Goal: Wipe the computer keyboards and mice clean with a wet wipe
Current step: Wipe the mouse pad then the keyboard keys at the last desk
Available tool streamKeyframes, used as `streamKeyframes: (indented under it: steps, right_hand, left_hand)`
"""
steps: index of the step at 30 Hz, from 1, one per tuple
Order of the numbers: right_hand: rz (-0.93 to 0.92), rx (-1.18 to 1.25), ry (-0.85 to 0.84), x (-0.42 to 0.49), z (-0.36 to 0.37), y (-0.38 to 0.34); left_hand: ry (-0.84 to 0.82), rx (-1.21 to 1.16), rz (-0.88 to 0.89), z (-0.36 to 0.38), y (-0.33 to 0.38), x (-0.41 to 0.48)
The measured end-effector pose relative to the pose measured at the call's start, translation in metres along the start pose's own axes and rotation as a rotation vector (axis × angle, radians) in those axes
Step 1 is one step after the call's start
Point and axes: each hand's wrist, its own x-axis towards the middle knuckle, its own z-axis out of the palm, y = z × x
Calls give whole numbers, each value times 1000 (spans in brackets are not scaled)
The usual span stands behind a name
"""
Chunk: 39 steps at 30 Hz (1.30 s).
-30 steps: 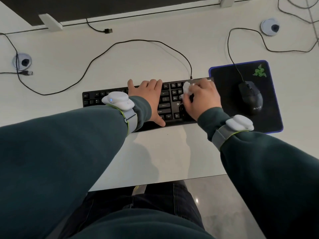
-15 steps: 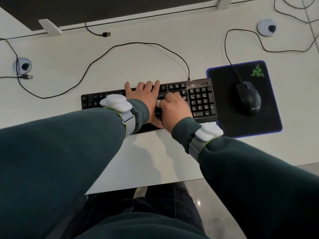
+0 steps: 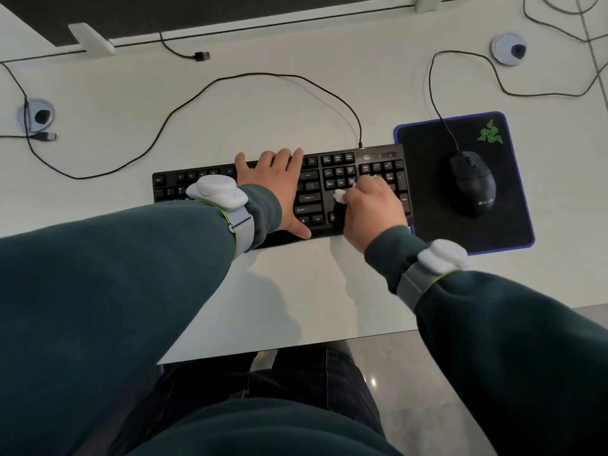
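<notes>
A black keyboard [image 3: 339, 174] lies on the white counter [image 3: 296, 291], running left to right, with its right end just beside a black mouse pad [image 3: 427, 199] edged in blue. The left hand [image 3: 279, 189] rests flat on the middle of the keyboard, fingers straight and slightly spread toward the far row of keys, and the thumb reaches the near edge; it holds nothing. The right hand [image 3: 371, 209] is over the right part of the keyboard, around the arrow keys and the near side of the number pad, its fingers curled round a crumpled white wet wipe [image 3: 340, 195]. A bit of the wipe sticks out on the thumb side and touches the keys there. A black mouse [image 3: 473, 185] sits on the mouse pad, well apart from both hands, with its cable [image 3: 437, 103] looping away over the counter. The keyboard's own cable [image 3: 250, 75] leaves its far edge and sweeps in a wide arc to the left. Both arms wear dark green sleeves, each with a pale grey device strapped at the wrist, one on the left [image 3: 215, 192] and one on the right [image 3: 442, 255]. A loose plug [image 3: 201, 55] lies near the far edge of the counter.
</notes>
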Motion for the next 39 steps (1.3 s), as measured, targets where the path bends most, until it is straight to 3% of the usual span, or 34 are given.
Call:
streamKeyframes:
  steps: [2, 6, 14, 20, 26, 31, 33, 39]
  right_hand:
    - [64, -21, 29, -4, -3, 9]
    - [359, -34, 114, 41, -17, 42]
    - [421, 52, 147, -20, -17, 45]
    - [562, 16, 141, 41, -30, 58]
    - [183, 35, 44, 11, 4, -4]
    - [485, -51, 153, 23, -19, 33]
    - [480, -21, 165, 35, -19, 25]
    - [-99, 66, -41, 21, 20, -68]
  left_hand:
    - [-6, 3, 2, 0, 1, 1]
    - [-20, 13, 4, -2, 1, 1]
    - [-24, -12, 3, 0, 1, 3]
    - [-16, 2, 9, 1, 1, 5]
    - [1, -8, 8, 1, -1, 6]
    - [20, -27, 41, 4, -5, 1]
    - [38, -34, 46, 4, -5, -1]
    - [50, -26, 68, 29, -56, -29]
